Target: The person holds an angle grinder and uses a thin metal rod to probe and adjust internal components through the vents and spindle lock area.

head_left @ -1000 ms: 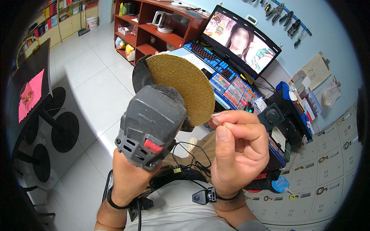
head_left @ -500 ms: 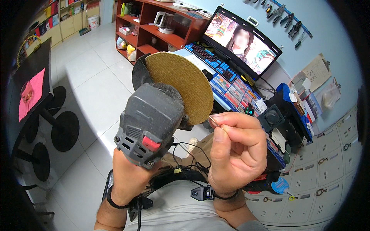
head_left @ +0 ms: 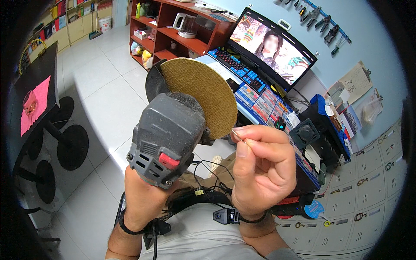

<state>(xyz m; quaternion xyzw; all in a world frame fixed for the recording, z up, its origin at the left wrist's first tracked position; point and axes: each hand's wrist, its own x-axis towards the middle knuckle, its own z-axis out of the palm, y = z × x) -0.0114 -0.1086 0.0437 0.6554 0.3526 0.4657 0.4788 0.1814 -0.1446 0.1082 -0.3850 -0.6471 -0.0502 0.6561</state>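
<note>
My left hand (head_left: pixel 148 195) is wrapped round the body of a black angle grinder (head_left: pixel 167 130) with a red switch, held up in front of me. A tan, round disc (head_left: pixel 203 95) with a woven-looking face is mounted at its head, with a dark guard (head_left: pixel 155 80) behind its left side. In a pinch between thumb and forefinger, my right hand (head_left: pixel 264 169) holds a thin metal pin (head_left: pixel 238 136). The pin points up and left, its tip close to the disc's lower right rim; I cannot tell whether they touch. Most of my left fingers are hidden by the grinder.
Dark cables (head_left: pixel 212 177) hang across my lap below the tool. Ahead stand a desk with a keyboard (head_left: pixel 238 67) and a monitor (head_left: pixel 271 47), beside a red-brown shelf (head_left: pixel 167 34). A small fan (head_left: pixel 305 132) is on the right; a black table (head_left: pixel 47 91) is on the left.
The grinder and my right hand with the pin have shifted slightly left. Both grips look the same.
</note>
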